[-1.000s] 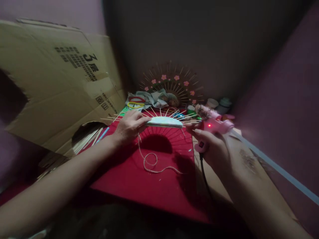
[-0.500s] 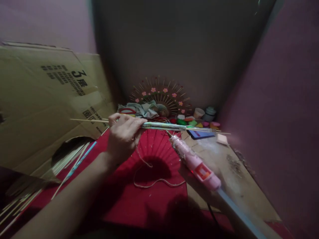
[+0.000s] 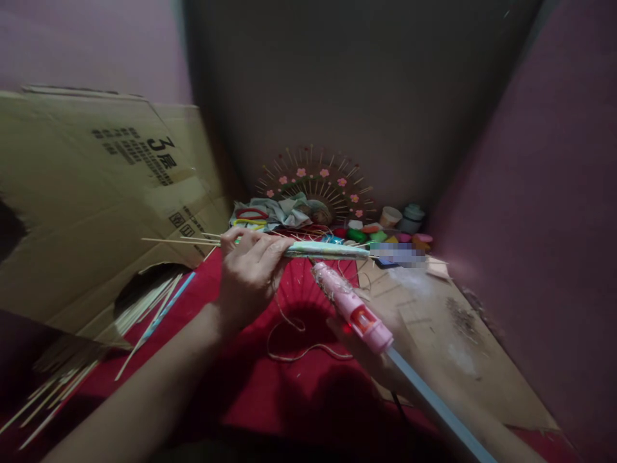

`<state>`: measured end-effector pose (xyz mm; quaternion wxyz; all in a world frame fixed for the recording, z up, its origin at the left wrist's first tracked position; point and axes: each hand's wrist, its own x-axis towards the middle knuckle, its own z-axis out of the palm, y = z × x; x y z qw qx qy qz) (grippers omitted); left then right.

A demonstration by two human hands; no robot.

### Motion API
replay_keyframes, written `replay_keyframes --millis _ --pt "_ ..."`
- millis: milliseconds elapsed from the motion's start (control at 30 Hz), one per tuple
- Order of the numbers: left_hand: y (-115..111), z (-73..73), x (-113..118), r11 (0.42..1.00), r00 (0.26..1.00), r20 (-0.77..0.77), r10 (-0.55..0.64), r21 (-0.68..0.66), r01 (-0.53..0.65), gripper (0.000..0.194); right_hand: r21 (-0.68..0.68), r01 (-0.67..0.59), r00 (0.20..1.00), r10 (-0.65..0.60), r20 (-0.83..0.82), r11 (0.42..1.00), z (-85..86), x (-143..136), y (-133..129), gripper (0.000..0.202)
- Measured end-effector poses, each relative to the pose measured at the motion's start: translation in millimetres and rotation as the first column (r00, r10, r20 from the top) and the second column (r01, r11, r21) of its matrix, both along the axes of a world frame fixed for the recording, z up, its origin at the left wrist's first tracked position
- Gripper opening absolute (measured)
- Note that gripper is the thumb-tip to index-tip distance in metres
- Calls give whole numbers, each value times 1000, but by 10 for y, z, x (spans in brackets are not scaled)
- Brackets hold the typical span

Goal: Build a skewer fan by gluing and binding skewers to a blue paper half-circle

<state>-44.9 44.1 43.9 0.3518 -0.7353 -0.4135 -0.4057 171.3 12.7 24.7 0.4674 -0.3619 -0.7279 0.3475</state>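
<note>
My left hand [image 3: 253,267] is closed around a pale blue-green paper-wrapped roll [image 3: 328,249], held level above the red cloth. Thin wooden sticks [image 3: 178,241] poke out beyond the hand on the left. My right hand [image 3: 366,347] grips a pink glue gun [image 3: 351,305] from below, its fingers mostly hidden behind it. A long translucent glue stick [image 3: 434,402] runs out of the gun's rear. The nozzle points up at the underside of the roll, close to the left hand; whether it touches cannot be made out. A loose string [image 3: 308,352] hangs below the left hand onto the cloth.
A large cardboard box [image 3: 96,212] stands at left, with bundles of sticks [image 3: 149,302] by its opening. At the back are a flower-decorated stick fan [image 3: 313,177], crumpled cloth [image 3: 279,209], red-handled scissors [image 3: 251,213] and coloured lumps [image 3: 357,235]. A cardboard sheet [image 3: 443,347] lies at right.
The glue gun has moved left along the underside of the roll, nearer my left hand. The left hand keeps its hold on the roll. The whole view has shifted slightly.
</note>
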Motion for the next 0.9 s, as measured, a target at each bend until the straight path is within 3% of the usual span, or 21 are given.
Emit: replay_keyframes --millis 467,767,900 --pt "18 -28 -48 999 999 8 -36 6 36 19 99 -1 997 -7 72 995 -86 -21 9 22" --pt "23 -47 -52 999 998 28 -50 10 50 22 56 2 1000 -3 24 998 -123 -35 -54 16" --pt "17 -82 -40 997 995 77 -71 7 70 36 -7 -15 999 15 -39 1000 -160 -3 -55 14"
